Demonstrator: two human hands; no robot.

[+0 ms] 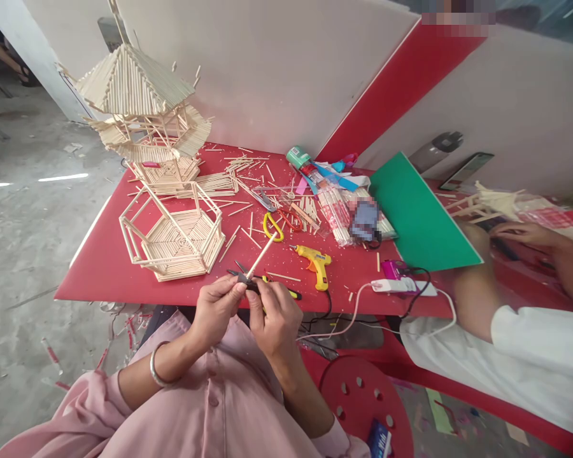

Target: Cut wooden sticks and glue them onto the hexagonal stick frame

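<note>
Both of my hands are close together over the table's near edge, fingers closed. My left hand (219, 310) pinches the lower end of a thin wooden stick (261, 256), which slants up to the right. A small dark piece (243, 278) sits at the stick's base. My right hand (274, 313) is closed by the same spot; what its fingers hold is mostly hidden. Just beyond them lies a black-and-yellow tool (295, 294), partly covered by my fingers. Yellow-handled scissors (273, 228) and a yellow glue gun (315, 264) rest on the table nearby.
At the left stand an octagonal stick base with railings (181, 245) and a roofed stick pavilion (134, 83). Loose sticks, bagged sticks (335, 213), a green board (420, 219) and a power strip (403, 287) lie on the red table (100, 267). Another person sits at right.
</note>
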